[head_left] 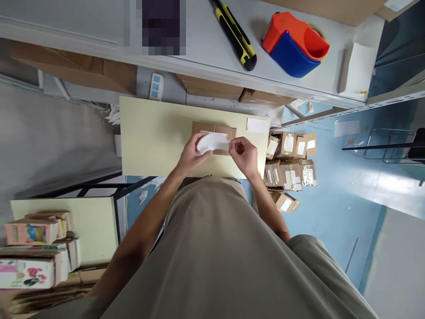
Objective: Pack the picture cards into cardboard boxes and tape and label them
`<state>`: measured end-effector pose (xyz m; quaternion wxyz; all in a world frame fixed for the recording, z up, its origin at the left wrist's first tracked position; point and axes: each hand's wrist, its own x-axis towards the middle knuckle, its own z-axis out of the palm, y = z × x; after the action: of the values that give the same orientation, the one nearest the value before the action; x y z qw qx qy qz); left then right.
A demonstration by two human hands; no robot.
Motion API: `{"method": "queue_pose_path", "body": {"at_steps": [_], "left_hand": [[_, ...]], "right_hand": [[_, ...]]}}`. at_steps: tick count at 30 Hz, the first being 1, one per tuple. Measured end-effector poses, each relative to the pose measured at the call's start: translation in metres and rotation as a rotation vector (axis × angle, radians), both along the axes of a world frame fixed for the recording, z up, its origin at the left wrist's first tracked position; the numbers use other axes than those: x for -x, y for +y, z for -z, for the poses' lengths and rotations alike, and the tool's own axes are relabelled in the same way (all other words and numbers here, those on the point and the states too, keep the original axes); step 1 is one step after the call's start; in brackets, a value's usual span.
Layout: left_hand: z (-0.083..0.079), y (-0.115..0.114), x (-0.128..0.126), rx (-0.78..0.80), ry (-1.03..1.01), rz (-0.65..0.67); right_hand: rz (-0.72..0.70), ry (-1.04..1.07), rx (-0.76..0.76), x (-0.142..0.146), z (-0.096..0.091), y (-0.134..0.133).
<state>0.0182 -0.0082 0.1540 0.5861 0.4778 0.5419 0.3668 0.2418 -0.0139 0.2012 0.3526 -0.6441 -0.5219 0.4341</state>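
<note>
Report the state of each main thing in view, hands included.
White label: curved, held up
Left hand: holding the label's left end
Right hand: pinched at the label's right edge
Cardboard box: looks shut, partly hidden
Second white label: flat on the table
Utility knife: lying on the shelf, blade unclear
Tape dispenser: resting on the shelf
Cartons: several taped and labelled

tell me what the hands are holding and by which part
A white, curved paper slip: the left hand grips its left end, the right hand's fingertips its right end.
</note>
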Motion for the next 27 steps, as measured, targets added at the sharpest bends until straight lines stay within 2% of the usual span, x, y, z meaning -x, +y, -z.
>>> {"method": "queue_pose_path", "body": {"at_steps": [4, 7, 12, 16, 21, 27], "left_hand": [[0.024, -0.002, 0.002, 0.105, -0.104, -0.193], [0.034, -0.007, 0.006, 0.224, -0.194, -0.274], [0.029, -0.018, 0.009, 0.343, -0.284, -0.325], [0.027, -0.025, 0.011, 0.378, -0.294, -0.337], [0.034, -0.029, 0.020, 0.355, -0.100, -0.316], [0.058, -0.009, 0.030, 0.279, 0.202, -0.256]], "right_hand": [[-0.007, 0.009, -0.003, 0.000, -0.010, -0.010], [-0.001, 0.042, 0.008, 0.003, -0.014, -0.018], [0.039, 0.119, 0.070, 0.006, -0.006, -0.027], [0.084, 0.165, 0.104, 0.009, 0.006, -0.033], [0.142, 0.187, 0.160, 0.012, 0.033, -0.038], [0.163, 0.113, 0.220, 0.011, 0.088, -0.027]]}}
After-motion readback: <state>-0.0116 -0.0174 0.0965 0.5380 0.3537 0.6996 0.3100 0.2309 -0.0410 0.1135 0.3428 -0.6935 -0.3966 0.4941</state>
